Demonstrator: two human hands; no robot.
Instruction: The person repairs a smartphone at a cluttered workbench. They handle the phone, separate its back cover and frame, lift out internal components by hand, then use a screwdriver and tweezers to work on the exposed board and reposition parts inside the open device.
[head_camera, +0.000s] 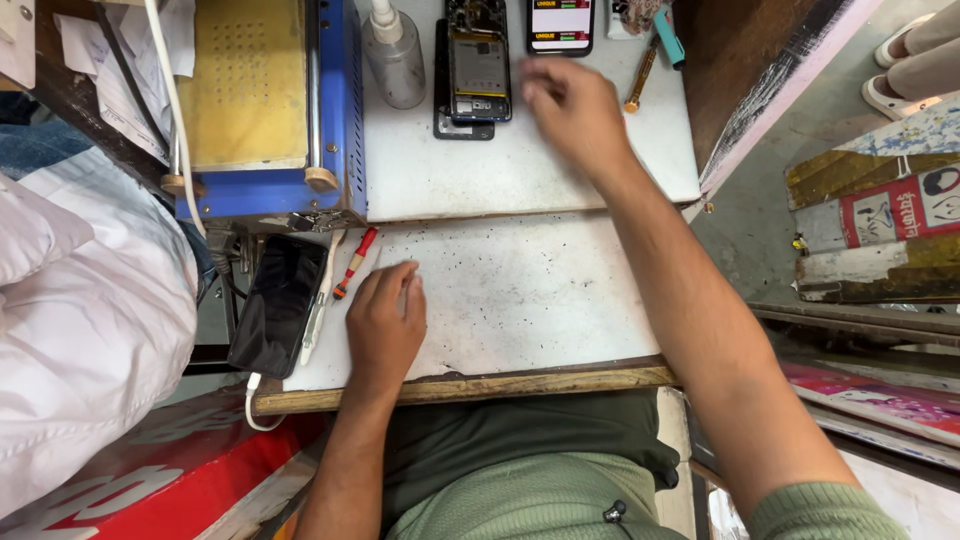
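My left hand (385, 322) lies flat on the white board (510, 300), palm down and holding nothing, with its fingertips beside a small red-handled screwdriver (355, 262). My right hand (572, 112) is stretched out over the far white surface, blurred, fingers loosely curled and holding nothing that I can see. It hovers just right of an opened phone (478, 62) with its insides showing. A second phone (561, 25) with a lit screen lies beyond it. An orange-handled tool (641, 74) rests to the right of my fingers.
A blue machine with a yellow plate (265, 100) stands at the back left, with a clear bottle (394, 55) next to it. A black phone (277, 305) hangs over the board's left edge beside a white tool. White fabric fills the left; another person's sandalled feet show at top right.
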